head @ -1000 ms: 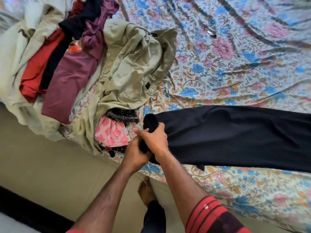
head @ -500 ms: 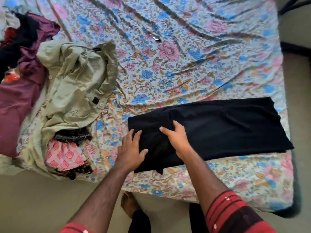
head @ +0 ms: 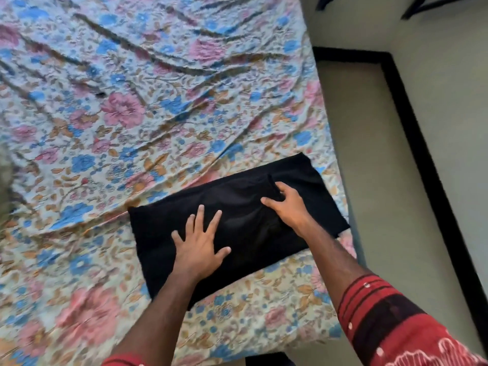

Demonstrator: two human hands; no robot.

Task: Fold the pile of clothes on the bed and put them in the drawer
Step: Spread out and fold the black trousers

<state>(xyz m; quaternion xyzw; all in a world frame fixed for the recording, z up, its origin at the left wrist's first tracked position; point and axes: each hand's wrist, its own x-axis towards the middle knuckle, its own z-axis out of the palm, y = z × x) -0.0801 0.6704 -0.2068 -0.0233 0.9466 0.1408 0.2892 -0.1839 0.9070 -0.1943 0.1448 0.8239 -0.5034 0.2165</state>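
Folding is the step in hand: a black garment (head: 237, 223) lies flat on the floral bedsheet (head: 132, 114), near the bed's right-hand corner, already doubled into a long rectangle. On the near-left half of that rectangle the left hand (head: 198, 247) presses palm down, fingers straight and spread wide. Toward the garment's far-right end the right hand (head: 287, 204) rests on the cloth with its fingers bent, the tips seeming to gather or pinch a ridge of fabric; how firmly it grips I cannot tell, since the dark cloth hides the detail.

Judging from this, the garment is part-folded and needs at least one more fold. The next move probably calls for the right hand to lift its end and carry it over toward the left hand, which pins the rest, then a smoothing pass. No drawer shows beyond the garment, only pale floor (head: 369, 154) off its right end, so stowing is not yet begun.
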